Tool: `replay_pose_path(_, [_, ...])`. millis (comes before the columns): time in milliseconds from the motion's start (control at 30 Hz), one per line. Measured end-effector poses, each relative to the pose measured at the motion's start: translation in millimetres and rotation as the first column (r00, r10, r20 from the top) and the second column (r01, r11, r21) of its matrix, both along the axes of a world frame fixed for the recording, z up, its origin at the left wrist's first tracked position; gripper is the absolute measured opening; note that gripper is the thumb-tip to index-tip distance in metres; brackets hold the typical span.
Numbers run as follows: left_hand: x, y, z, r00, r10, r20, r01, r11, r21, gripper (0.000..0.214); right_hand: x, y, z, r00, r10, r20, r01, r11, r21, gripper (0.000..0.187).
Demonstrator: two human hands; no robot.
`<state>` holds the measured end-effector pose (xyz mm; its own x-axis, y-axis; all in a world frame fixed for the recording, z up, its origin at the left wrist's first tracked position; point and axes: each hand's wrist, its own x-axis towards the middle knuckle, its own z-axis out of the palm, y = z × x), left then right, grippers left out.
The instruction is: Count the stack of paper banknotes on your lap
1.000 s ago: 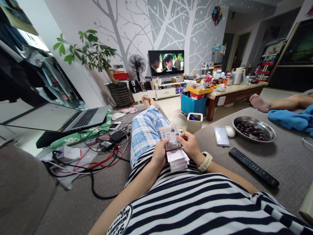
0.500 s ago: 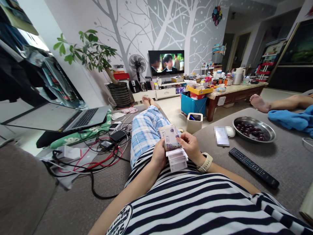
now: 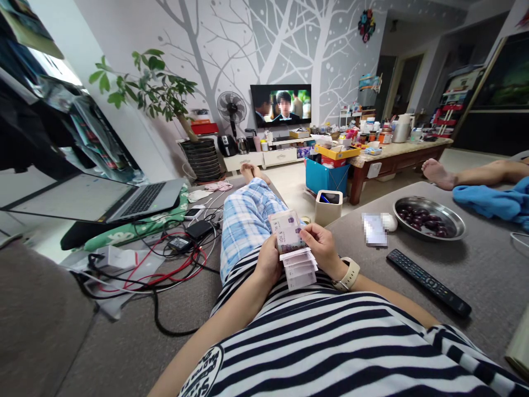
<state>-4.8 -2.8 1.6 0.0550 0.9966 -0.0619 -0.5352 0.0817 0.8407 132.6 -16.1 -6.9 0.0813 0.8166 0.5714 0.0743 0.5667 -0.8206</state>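
Note:
Above my lap, my left hand (image 3: 268, 258) is closed round the left edge of a stack of banknotes (image 3: 285, 230). The top notes are pale with purple printing and a figure 5. My right hand (image 3: 321, 245) pinches the right edge of the stack between thumb and fingers. Below the stack, several folded-over notes (image 3: 300, 270) hang down in a staggered fan towards my striped shirt (image 3: 330, 336). A pale watch (image 3: 347, 274) is on my right wrist. My left fingertips are hidden behind the notes.
To the right lie a remote control (image 3: 427, 282), a mouse (image 3: 388, 222) and a steel bowl of dark fruit (image 3: 430, 219). An open laptop (image 3: 144, 199) and tangled cables (image 3: 194, 259) are at left. Another person's foot (image 3: 438, 174) rests at far right.
The top note has tilted slightly and shifted under my right fingers. Both hands stay almost in place, and the fanned notes below hang much as before.

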Motion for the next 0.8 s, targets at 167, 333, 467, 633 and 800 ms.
replay_pose_path(167, [-0.6,1.8,-1.2,1.0,-0.009,0.014,0.009,1.0,-0.014,0.021,-1.0,3.3,-0.9,1.0,-0.01,0.003,0.01,1.0,-0.005,0.03])
replay_pose_path(333, [-0.8,3.4,-2.2,1.0,-0.012,0.019,0.012,1.0,0.0,0.02,-1.2,5.4,-2.0,1.0,-0.015,-0.012,0.015,1.0,-0.008,0.026])
replay_pose_path(467, [0.1,4.3,-1.8,0.999,-0.024,0.045,0.024,1.0,0.005,0.021,-0.9,4.1,-0.9,1.0,-0.007,-0.022,0.007,1.0,0.002,0.026])
replay_pose_path(633, [0.0,0.7,2.1,1.0,0.009,0.015,-0.01,0.999,0.031,0.016,0.9,1.4,2.4,1.0,-0.002,-0.005,0.002,1.0,0.021,0.031])
replay_pose_path(800, [0.9,-0.9,6.5,0.999,0.019,0.042,-0.019,1.0,-0.009,0.017,2.6,-1.4,6.3,0.999,0.031,-0.008,-0.031,0.999,0.033,0.047])
